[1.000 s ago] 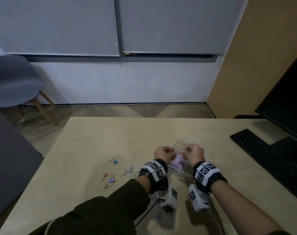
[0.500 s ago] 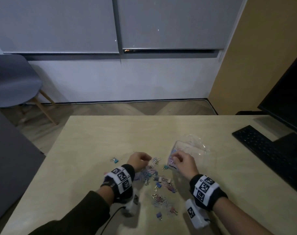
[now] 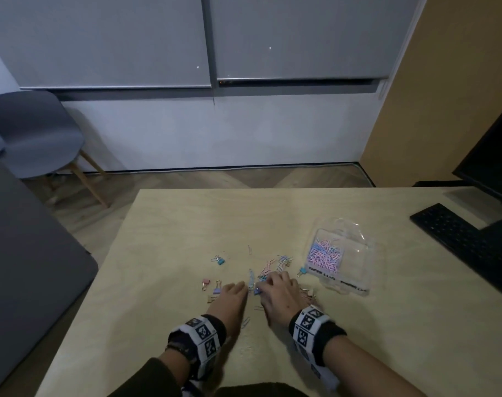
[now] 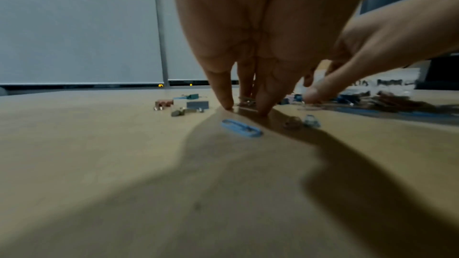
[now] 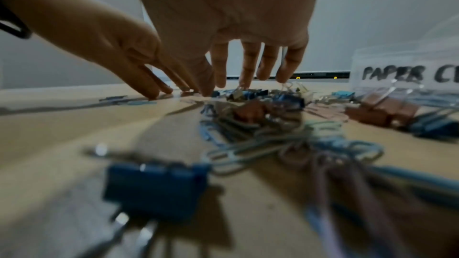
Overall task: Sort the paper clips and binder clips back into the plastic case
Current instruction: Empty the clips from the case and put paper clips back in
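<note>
the wooden table [image 3: 358, 333] is carrying everything. the clear plastic case [image 3: 355, 270] is lying open to the right of the spill, with a heap of pink and blue paper clips [image 3: 325, 255] sitting in one compartment; the other compartment is looking bare. a mixed scatter of loose clips [image 3: 275, 263] is spreading between the case and the person, and a few binder clips [image 3: 215, 287] are lying apart on the left. the right hand [image 3: 281, 293] is hovering palm-down over the scatter, fingers spread and reaching down, holding nothing that i can make out. the left hand [image 3: 229, 300] is resting straight fingertips [image 4: 227, 103] on the table beside it, gripping nothing; a blue paper clip [image 4: 240, 127] is lying just behind them. judgement: sorting is barely under way, the step in hand being to separate and gather the spill. the next move is calling for pinching out one kind and carrying it to its matching labelled compartment.
</note>
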Demonstrator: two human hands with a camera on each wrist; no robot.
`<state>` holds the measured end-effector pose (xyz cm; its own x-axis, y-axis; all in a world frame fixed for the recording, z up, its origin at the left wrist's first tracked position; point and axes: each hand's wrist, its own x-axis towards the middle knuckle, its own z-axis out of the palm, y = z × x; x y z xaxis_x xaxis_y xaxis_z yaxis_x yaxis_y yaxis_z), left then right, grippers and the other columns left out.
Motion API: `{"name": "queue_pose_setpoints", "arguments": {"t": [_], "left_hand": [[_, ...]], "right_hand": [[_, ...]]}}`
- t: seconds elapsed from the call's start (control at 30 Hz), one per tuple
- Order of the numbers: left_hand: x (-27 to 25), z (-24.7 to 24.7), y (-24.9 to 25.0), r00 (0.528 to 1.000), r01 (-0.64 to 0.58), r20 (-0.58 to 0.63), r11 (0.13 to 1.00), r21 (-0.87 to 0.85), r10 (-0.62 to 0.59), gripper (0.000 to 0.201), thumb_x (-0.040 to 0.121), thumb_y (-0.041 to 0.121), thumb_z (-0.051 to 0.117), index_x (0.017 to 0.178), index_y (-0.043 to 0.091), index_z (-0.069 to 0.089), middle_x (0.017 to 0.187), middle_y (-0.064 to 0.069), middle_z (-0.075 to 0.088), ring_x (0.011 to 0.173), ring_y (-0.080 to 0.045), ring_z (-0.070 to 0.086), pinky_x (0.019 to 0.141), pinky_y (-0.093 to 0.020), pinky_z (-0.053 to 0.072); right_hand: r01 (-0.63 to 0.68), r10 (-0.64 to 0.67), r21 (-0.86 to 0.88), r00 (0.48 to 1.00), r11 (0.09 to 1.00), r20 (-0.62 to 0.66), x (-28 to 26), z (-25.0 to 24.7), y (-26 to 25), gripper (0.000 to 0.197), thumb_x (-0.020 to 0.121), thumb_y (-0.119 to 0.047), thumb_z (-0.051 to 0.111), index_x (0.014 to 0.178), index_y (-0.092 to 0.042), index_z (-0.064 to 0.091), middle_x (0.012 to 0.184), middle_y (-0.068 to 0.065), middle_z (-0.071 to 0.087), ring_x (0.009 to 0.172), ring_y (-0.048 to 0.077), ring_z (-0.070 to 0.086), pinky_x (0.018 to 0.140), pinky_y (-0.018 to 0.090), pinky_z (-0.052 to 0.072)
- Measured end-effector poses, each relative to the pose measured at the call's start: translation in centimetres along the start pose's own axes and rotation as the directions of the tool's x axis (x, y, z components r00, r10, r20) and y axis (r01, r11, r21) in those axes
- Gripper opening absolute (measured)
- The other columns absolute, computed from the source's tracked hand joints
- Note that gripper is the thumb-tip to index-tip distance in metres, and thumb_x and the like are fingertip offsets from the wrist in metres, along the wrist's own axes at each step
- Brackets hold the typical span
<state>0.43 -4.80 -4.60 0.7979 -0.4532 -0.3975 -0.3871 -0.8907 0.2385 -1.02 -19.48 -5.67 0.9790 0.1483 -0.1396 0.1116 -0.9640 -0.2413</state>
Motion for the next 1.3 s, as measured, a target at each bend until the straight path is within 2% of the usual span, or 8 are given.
{"name": "queue_pose_setpoints", "arguments": {"t": [0.23, 0.47, 0.63, 0.77, 0.93, 1.1, 1.2, 1.3], "left_hand": [[0.4, 0.3, -0.6, 0.995, -0.024, -0.093, 0.998, -0.059, 0.019, 0.068, 0.087, -0.002, 0.049, 0.146, 0.010, 0.017, 0.155, -0.006, 0.016, 0.141, -0.027, 0.017, 0.118, -0.034, 0.020], [2.7, -1.0, -0.3, 0.973, -0.229, 0.057, 0.953, 0.200, 0.222, 0.059, 0.098, 0.022, 0.033, 0.147, 0.004, 0.005, 0.157, -0.011, 0.003, 0.145, -0.027, 0.004, 0.120, -0.034, 0.008], [2.1, -1.0, -0.8, 0.971, -0.237, 0.001, 0.967, 0.094, 0.238, 0.037, 0.093, 0.011, 0.044, 0.129, 0.006, 0.049, 0.140, -0.009, 0.041, 0.128, -0.026, 0.037, 0.109, -0.037, 0.036], [2.3, -1.0, -1.7, 0.981, -0.171, -0.122, 0.971, -0.166, 0.152, 0.022, 0.091, 0.014, 0.046, 0.110, 0.010, 0.057, 0.124, -0.005, 0.049, 0.113, -0.020, 0.049, 0.103, -0.031, 0.042], [5.2, -4.3, -1.9, 0.986, 0.083, -0.122, 0.967, -0.240, -0.115, 0.053, 0.091, 0.007, 0.046, 0.140, 0.005, 0.026, 0.149, -0.018, 0.021, 0.138, -0.030, 0.026, 0.114, -0.034, 0.029], [7.2, -5.3, -2.0, 0.979, 0.201, 0.040, 0.974, -0.102, -0.198, 0.049, 0.088, 0.010, 0.050, 0.132, -0.001, 0.031, 0.141, -0.022, 0.029, 0.132, -0.036, 0.032, 0.110, -0.040, 0.033], [7.8, -4.4, -2.0, 0.988, 0.138, 0.081, 0.988, -0.068, -0.132, 0.065, 0.082, 0.010, 0.061, 0.135, 0.001, 0.026, 0.138, -0.019, 0.036, 0.130, -0.033, 0.036, 0.109, -0.040, 0.035], [8.0, -3.7, -1.6, 0.997, 0.066, 0.040, 0.996, -0.066, -0.063, 0.092, 0.074, 0.009, 0.073, 0.144, 0.007, 0.012, 0.142, -0.015, 0.034, 0.131, -0.032, 0.035, 0.108, -0.042, 0.038]], "right_hand": [[-0.025, 0.026, 0.020, 0.999, 0.999, -0.043, -0.4, 0.7, -0.9, 0.024, 0.091, -0.026, 0.046, 0.112, -0.021, 0.058, 0.124, 0.005, 0.047, 0.116, 0.025, 0.035, 0.101, 0.040, 0.029], [-0.093, 0.109, 0.151, 0.989, 0.984, -0.103, -2.6, 0.9, 0.9, 0.016, 0.087, -0.021, 0.051, 0.100, -0.017, 0.060, 0.120, 0.001, 0.048, 0.115, 0.021, 0.037, 0.093, 0.032, 0.028], [-0.139, 0.172, 0.247, 0.978, 0.959, -0.117, -0.7, -0.3, 1.4, 0.019, 0.083, -0.007, 0.050, 0.095, -0.019, 0.059, 0.115, -0.002, 0.050, 0.113, 0.018, 0.040, 0.094, 0.031, 0.032], [-0.122, 0.152, 0.268, 0.984, 0.956, -0.092, 2.1, -1.0, 1.0, 0.036, 0.087, -0.005, 0.046, 0.122, -0.014, 0.051, 0.129, 0.004, 0.049, 0.122, 0.020, 0.041, 0.104, 0.030, 0.033], [-0.104, 0.107, -0.061, 0.992, 0.993, 0.065, 3.5, -1.0, -0.1, 0.031, 0.086, -0.016, 0.048, 0.117, -0.015, 0.049, 0.128, 0.009, 0.045, 0.125, 0.028, 0.038, 0.114, 0.052, 0.004], [0.106, -0.098, -0.121, 0.993, 0.987, 0.071, 1.9, 0.1, -0.5, 0.033, 0.084, -0.007, 0.052, 0.116, -0.013, 0.056, 0.121, 0.004, 0.054, 0.119, 0.021, 0.047, 0.112, 0.057, -0.013], [0.141, -0.142, 0.032, 0.989, 0.990, 0.039, 0.6, -0.2, -0.1, 0.023, 0.091, -0.016, 0.047, 0.110, -0.016, 0.060, 0.119, -0.001, 0.060, 0.116, 0.013, 0.051, 0.116, 0.050, -0.010], [0.008, 0.014, 0.215, 0.995, 0.976, -0.099, 0.5, -1.6, 0.5, 0.027, 0.090, -0.007, 0.043, 0.111, -0.011, 0.060, 0.118, 0.002, 0.062, 0.114, 0.014, 0.051, 0.119, 0.042, 0.004]]}}
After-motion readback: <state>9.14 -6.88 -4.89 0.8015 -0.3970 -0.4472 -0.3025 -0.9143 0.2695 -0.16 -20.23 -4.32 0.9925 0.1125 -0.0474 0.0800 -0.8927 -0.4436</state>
